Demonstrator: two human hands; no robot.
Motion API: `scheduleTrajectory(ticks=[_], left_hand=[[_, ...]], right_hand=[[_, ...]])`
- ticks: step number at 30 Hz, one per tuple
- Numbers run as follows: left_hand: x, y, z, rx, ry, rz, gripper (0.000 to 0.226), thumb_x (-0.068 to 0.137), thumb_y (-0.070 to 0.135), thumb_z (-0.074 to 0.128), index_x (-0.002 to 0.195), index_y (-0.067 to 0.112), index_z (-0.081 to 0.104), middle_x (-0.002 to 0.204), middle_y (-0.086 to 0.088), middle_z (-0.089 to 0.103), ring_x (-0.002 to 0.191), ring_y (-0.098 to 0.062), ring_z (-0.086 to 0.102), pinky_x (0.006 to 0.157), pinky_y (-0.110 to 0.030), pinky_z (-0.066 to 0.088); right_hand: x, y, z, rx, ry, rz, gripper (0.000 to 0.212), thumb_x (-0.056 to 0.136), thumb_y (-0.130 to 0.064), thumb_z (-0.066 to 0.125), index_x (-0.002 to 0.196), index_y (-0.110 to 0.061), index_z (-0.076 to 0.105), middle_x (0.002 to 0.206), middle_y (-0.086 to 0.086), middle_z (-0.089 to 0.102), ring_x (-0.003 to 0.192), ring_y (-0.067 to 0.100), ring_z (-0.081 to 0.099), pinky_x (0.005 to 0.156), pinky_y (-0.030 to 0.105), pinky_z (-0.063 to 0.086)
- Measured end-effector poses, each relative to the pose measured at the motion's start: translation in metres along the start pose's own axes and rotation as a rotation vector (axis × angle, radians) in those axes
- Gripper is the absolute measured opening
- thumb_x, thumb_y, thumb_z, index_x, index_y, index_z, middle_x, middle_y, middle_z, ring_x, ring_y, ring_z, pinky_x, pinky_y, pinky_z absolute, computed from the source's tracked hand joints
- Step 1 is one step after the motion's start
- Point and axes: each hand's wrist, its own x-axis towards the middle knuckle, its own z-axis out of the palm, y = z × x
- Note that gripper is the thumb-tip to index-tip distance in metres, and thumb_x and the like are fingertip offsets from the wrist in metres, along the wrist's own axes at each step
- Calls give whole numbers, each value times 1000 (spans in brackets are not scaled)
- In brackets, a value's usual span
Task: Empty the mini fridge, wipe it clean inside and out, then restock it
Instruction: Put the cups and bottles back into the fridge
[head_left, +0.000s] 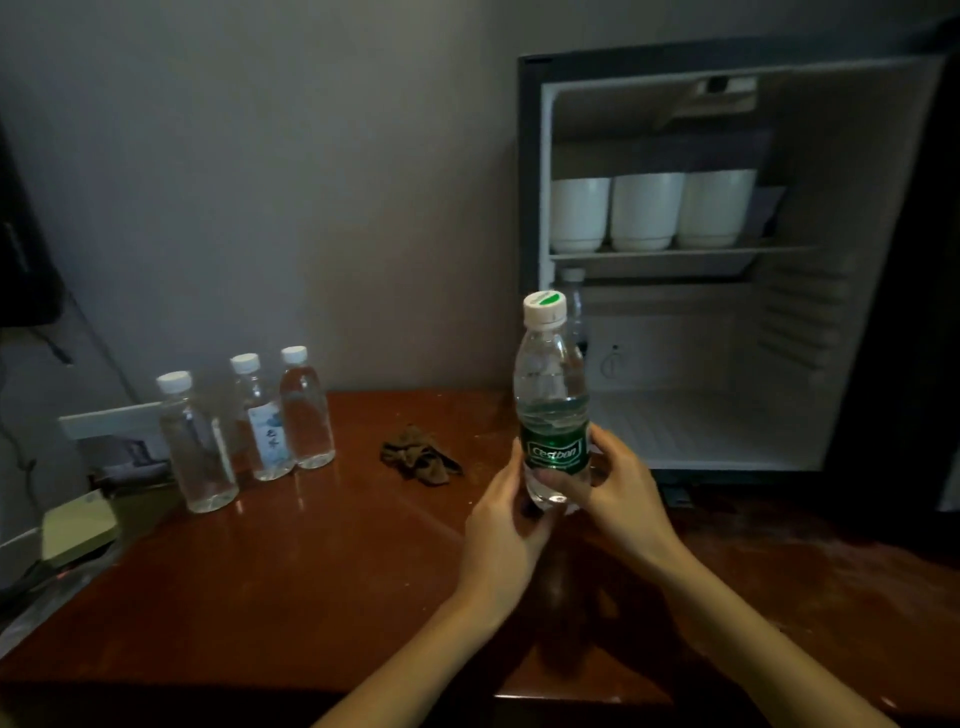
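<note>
A clear water bottle with a green label (551, 395) stands upright above the wooden table, in front of the open mini fridge (727, 260). My left hand (501, 525) and my right hand (618, 493) both grip its lower half from either side. Three white cups (647, 210) sit upside down on the fridge's upper shelf. One more bottle (573, 301) stands at the left of the lower compartment, mostly hidden behind the held one. Three clear bottles (249, 426) stand together on the table at the left. A crumpled brown cloth (418, 457) lies between them and my hands.
The reddish wooden table (311, 571) reaches to the wall. Off its left edge lie a yellow-green pad (78, 525), cables and a dark screen edge (21, 249). The fridge's dark open door (919, 312) stands at the far right.
</note>
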Motion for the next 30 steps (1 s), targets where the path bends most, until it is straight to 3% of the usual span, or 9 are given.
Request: scheduleTrajectory(ticks=[5,7,10,12,14,16,22,26,30], left_hand=[[22,11,40,164,-231,30,76,93,22,60,154,30,16,143,15,45,125,-2,46,95,-9,38],[36,10,52,271,-304,36,70,93,23,58,153,28,21,143,10,46,125,-10,49,95,-17,42],[60,7,66,428,-373,35,57,93,22,55,147,19,35,143,-2,49,126,-20,50,98,-31,47],[74,5,73,487,-464,-2,53,92,20,55,143,15,40,143,-7,48,128,-23,48,100,-36,46],[86,2,76,562,-568,-56,54,91,19,57,142,14,41,142,-9,47,127,-26,47,102,-39,45],[95,-2,76,634,-620,-62,57,90,17,57,144,14,39,146,-10,41,132,-28,41,108,-41,39],[97,-9,71,677,-571,46,50,96,12,46,146,14,38,152,-5,36,140,-22,33,114,-33,31],[93,-12,74,691,-527,79,51,95,13,46,146,13,37,152,-5,36,139,-22,34,112,-32,33],[95,-12,73,704,-530,95,53,96,13,45,147,13,35,155,-4,32,141,-21,30,112,-32,32]], right_hand=[[14,21,-41,-53,84,37,61,68,-43,82,122,-26,60,114,-13,65,105,3,61,89,31,52],[22,29,-51,-67,115,65,57,67,-42,82,118,-26,61,111,-13,65,104,4,60,87,26,50],[33,40,-60,-100,133,102,42,71,-33,82,106,-29,58,99,-21,62,91,-9,56,71,8,43],[39,48,-62,-119,141,127,44,73,-29,81,108,-28,54,96,-21,58,85,-12,52,66,6,40],[44,56,-61,-114,135,135,48,74,-28,80,115,-25,55,102,-15,59,90,-6,54,73,8,41],[49,62,-59,-108,137,135,57,75,-30,80,124,-21,55,111,-10,60,102,6,55,84,20,44],[66,79,-58,-58,155,208,68,73,-39,79,132,-22,50,120,-6,59,114,14,54,96,38,46],[82,88,-58,-45,140,232,65,78,-38,75,134,-19,47,116,-8,55,111,13,52,93,36,44],[111,96,-55,-29,157,265,62,77,-29,78,131,-11,52,121,4,61,112,21,57,94,37,47]])
